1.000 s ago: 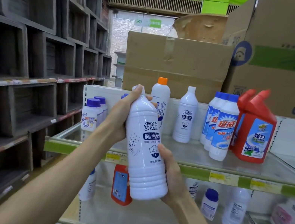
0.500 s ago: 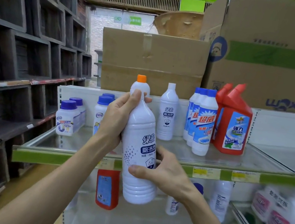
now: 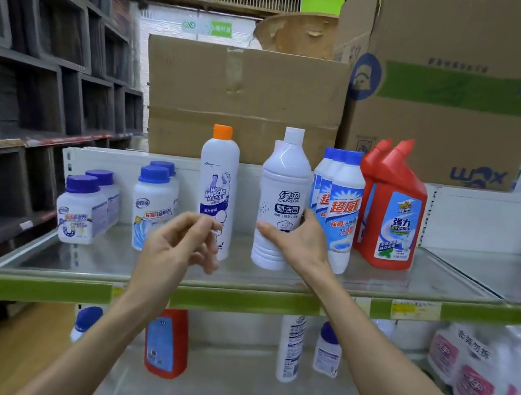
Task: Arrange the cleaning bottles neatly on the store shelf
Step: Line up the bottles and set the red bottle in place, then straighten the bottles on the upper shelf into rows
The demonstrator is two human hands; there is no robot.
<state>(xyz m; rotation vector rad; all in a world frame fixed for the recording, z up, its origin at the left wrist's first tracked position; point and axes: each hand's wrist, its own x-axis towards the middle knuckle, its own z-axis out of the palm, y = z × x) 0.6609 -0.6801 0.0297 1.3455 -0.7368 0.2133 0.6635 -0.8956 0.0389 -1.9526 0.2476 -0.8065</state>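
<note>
White bottle [image 3: 281, 201] upright on shelf [image 3: 138, 290], another white one behind. Right hand [image 3: 300, 239] grip wrapped on it; left hand [image 3: 174, 244] loose, empty. Square label forward, then release.

Both my forearms reach up and forward from the bottom of the view, bare, converging slightly toward the middle. My right hand [image 3: 298, 239] is wrapped around the lower body of the white bottle [image 3: 281, 201], thumb across its front, fingers [image 3: 309, 216] curling behind its right side, wrist bent a little inward. My left hand [image 3: 174, 244] hangs free in the air, holding nothing, palm turned away from me, fingers loosely curled with the thumb and forefinger tips close together. The two hands are near each other but not touching.
</note>
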